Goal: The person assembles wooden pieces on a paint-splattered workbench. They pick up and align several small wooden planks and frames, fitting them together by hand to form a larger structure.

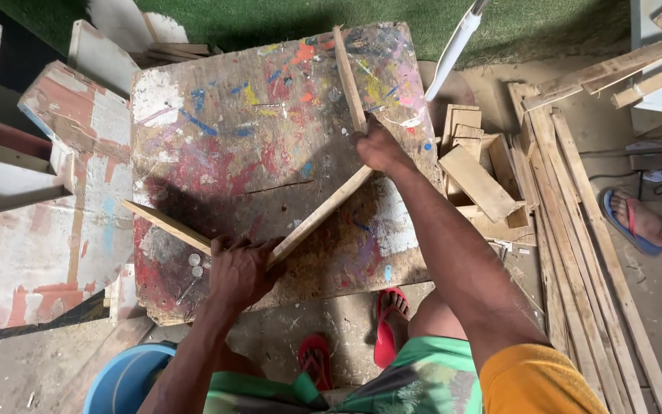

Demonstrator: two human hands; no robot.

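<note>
1. wooden strips (pixel 322 215) lie in a zigzag on the paint-splattered surface (pixel 231 115).
2. left hand (pixel 237 268), grip clamped where two strips meet at the near edge.
3. right hand (pixel 377 146), grip closed on the far joint.
4. offcut pile (pixel 480 180) sits just beside the surface.

slat joints: the left hand (pixel 237 270) covers where the wooden slats (pixel 323 211) meet near the board's front; the right hand (pixel 377 146) covers the other meeting point.
blue bucket (pixel 124 379): cut by the bottom edge and partly behind the left forearm.
another person's foot (pixel 641 222): only a sandalled foot shows at the right edge.
white pole (pixel 457 46): top runs out of frame.
</note>
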